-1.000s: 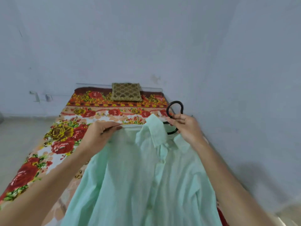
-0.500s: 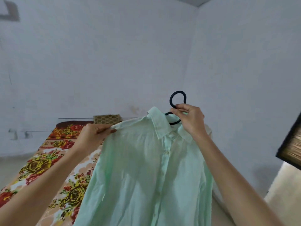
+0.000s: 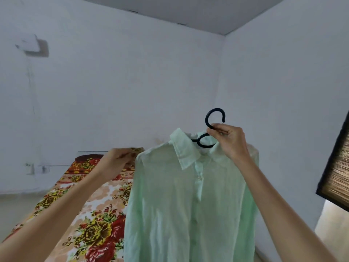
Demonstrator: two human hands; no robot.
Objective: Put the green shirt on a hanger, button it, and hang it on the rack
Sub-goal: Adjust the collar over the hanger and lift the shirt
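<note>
- Bare white walls (image 3: pixel 132 91) meeting at a corner, grey ceiling above; small white fixture (image 3: pixel 31 45) mounted high on the left wall.
- Bed with floral cover (image 3: pixel 90 220) in red, yellow and green, low at left, running back to the far wall.
- Dark-framed woven panel (image 3: pixel 338 167) at the right edge.
- Since a second ago: view tilted up, bed now low in frame, ceiling and woven panel newly visible; shirt and hanger lifted off the bed and carried higher.
- Green shirt (image 3: pixel 188 195) draped on the black hanger (image 3: pixel 213 118), hanging free in mid-air in front of the bed's right side, collar up, front placket closed at least at the top.
- Right hand (image 3: pixel 229 142) pinching the hanger just below its hook, fingers pressed together around the neck.
- Left hand (image 3: pixel 117 161) blurred at the shirt's left shoulder, touching or just beside the cloth; cannot tell whether gripping.
- Shirt body hiding the bed's right edge and the lower wall behind.
</note>
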